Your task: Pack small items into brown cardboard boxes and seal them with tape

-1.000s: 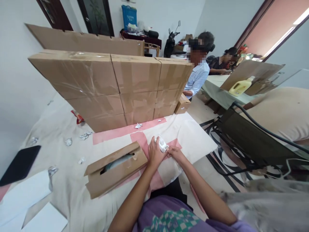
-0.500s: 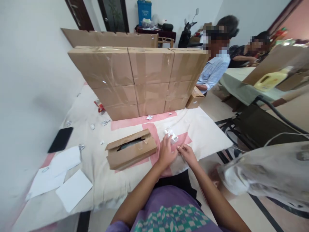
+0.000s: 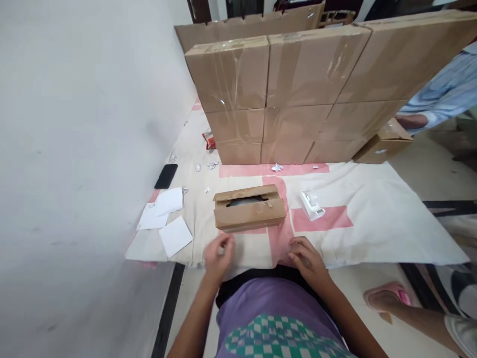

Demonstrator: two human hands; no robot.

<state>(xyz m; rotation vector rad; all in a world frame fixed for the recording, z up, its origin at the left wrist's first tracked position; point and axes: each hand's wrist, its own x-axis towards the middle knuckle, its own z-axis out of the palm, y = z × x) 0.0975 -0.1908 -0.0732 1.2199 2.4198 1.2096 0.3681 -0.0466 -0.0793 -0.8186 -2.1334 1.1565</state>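
Note:
My left hand [image 3: 217,257] hovers low over the near edge of the cream and pink sheet [image 3: 357,228], fingers curled, blurred, with a small grey bit showing at the fingertips. My right hand [image 3: 306,256] rests on the sheet's near edge with its fingers bent and nothing seen in them. A small white packet [image 3: 311,205] lies alone on the sheet beyond my right hand. A long open cardboard box [image 3: 249,209] sits in front of my left hand, dark contents showing through its torn top.
A wall of taped cardboard cartons [image 3: 305,94] stands at the back. White paper sheets [image 3: 167,221] and a black phone [image 3: 166,175] lie at left by the wall. A person's blue sleeve [image 3: 443,97] shows at right, beside a small carton [image 3: 383,144]. Foil scraps [image 3: 276,167] lie scattered.
The white packet left my hands and now lies on the sheet. Both hands drew back toward me, the left moving leftward. The view swung left and down.

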